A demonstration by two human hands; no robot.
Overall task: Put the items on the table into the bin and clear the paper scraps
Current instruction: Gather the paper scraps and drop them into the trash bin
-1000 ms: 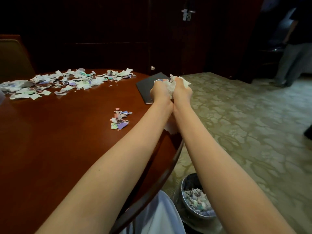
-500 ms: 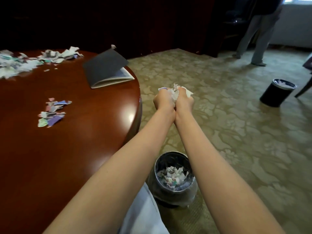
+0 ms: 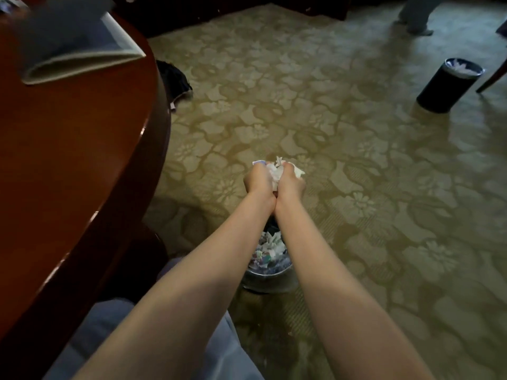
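Now the left hand (image 3: 259,179) and the right hand (image 3: 291,185) have swung away from the table (image 3: 82,149), and the head has tipped down, so the bin (image 3: 267,279) shows right under the wrists. That big brown table is on the left. A grey book (image 3: 76,45) lies near its edge, too blurry to say more. Green carpet (image 3: 343,138) fills the rest of the floor. A second bin (image 3: 450,86) stands on the right, well apart from the hands. The bin for this job stands on the carpet near the table, between the two forearms. It already has a heap of torn paper (image 3: 267,250) in it. To do this step well, I think the hands should come down low, right over the mouth of the bin, before the fingers let go. They look a little past it now, though that is hard to tell from above. Opening slowly, from the bottom first, should let the paper fall straight in. Small bits are light and may float onto the carpet, so a little shake of the fingers over the bin should help. Both arms are stretched out straight, and the hands are pressed side by side with the wrists touching. The fingers of both hands are curled tight round one wad of paper scraps (image 3: 275,171). White bits poke out at the top and on the right.
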